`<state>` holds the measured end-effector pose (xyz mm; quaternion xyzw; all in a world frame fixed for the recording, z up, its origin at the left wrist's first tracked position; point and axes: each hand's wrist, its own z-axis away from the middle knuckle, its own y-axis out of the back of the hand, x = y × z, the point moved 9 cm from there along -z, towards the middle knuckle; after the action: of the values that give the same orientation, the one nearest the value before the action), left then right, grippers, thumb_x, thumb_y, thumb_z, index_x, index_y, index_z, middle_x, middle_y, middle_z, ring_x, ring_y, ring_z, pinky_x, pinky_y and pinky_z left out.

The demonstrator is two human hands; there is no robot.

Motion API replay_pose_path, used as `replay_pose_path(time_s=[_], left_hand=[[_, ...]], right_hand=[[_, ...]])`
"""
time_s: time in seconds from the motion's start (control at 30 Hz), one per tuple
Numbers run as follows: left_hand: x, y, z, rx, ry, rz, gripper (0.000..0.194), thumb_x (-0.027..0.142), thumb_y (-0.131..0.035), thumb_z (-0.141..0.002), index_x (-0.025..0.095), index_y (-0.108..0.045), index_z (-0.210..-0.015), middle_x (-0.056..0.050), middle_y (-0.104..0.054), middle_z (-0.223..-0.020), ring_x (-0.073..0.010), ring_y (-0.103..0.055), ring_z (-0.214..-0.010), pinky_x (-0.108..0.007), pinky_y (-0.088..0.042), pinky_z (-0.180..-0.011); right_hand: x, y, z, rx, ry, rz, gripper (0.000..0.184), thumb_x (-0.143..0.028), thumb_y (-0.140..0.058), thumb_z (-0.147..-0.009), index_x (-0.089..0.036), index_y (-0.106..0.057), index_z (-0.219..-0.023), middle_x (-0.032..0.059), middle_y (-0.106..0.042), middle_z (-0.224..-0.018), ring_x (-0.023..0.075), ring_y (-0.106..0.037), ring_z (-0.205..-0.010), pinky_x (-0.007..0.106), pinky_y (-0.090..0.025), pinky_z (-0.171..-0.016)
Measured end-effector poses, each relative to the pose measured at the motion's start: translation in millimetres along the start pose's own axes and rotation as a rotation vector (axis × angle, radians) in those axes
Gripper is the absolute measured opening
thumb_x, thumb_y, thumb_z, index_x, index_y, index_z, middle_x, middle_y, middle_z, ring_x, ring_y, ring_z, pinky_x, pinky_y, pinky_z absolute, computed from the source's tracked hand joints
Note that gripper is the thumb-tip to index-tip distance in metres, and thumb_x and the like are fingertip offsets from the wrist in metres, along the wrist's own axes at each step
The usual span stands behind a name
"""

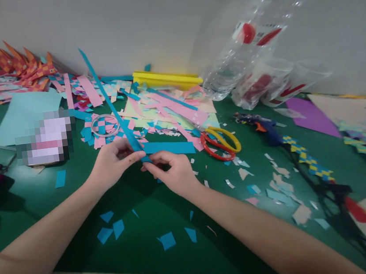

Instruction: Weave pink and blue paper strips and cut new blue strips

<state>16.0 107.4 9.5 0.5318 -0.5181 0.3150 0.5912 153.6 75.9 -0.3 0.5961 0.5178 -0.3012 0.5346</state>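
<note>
A long, narrow blue paper strip slants up and to the left from between my two hands. My left hand pinches it a little above its lower end, thumb in front. At the lower end itself, my right hand grips the strip between thumb and fingers. Behind my hands a wider blue paper strip lies flat on the green table. Scissors with one red and one yellow handle loop rest just beyond my right hand. Several blue paper scraps lie in front of me.
A clear plastic bottle and plastic cups stand at the back right. A roll of tape sits among paper cuttings. Left are a phone, light blue paper and orange folded paper spikes. A yellow tray stands behind.
</note>
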Motion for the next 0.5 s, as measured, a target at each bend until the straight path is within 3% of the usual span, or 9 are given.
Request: replay_pose_path(time_s=[0.2,0.4,0.5], left_hand=[[5,-2.9,1,-0.014,-0.050,-0.087,0.025,0.043,-0.068,-0.077,0.018,-0.069,-0.083,-0.003,-0.069,-0.075,-0.0176,-0.063,-0.071,-0.027,-0.050,-0.063],[10,-9.5,1,-0.100,-0.077,-0.020,0.033,0.048,-0.056,-0.086,0.018,-0.070,-0.091,-0.004,-0.070,-0.082,-0.0169,-0.064,-0.075,-0.026,-0.051,-0.068],[8,-8.4,1,-0.082,-0.051,-0.032,0.032,0.047,-0.063,-0.081,0.017,-0.069,-0.091,-0.005,-0.071,-0.085,-0.0169,-0.065,-0.075,-0.025,-0.051,-0.068]], right_hand=[[-3,-4,-1,-0.046,0.032,0.064,0.018,-0.035,-0.059,-0.085,-0.020,-0.066,-0.077,-0.0001,-0.072,-0.065,0.0120,-0.064,-0.056,0.025,-0.049,-0.056],[-1,9,-4,0.030,-0.018,-0.012,0.032,-0.044,-0.056,-0.087,-0.021,-0.065,-0.066,-0.0022,-0.064,-0.054,0.0100,-0.055,-0.047,0.024,-0.044,-0.050],[0,12,-4,0.055,-0.024,-0.044,0.031,-0.047,-0.058,-0.085,-0.021,-0.066,-0.068,-0.0022,-0.064,-0.055,0.0105,-0.056,-0.049,0.025,-0.045,-0.052]])
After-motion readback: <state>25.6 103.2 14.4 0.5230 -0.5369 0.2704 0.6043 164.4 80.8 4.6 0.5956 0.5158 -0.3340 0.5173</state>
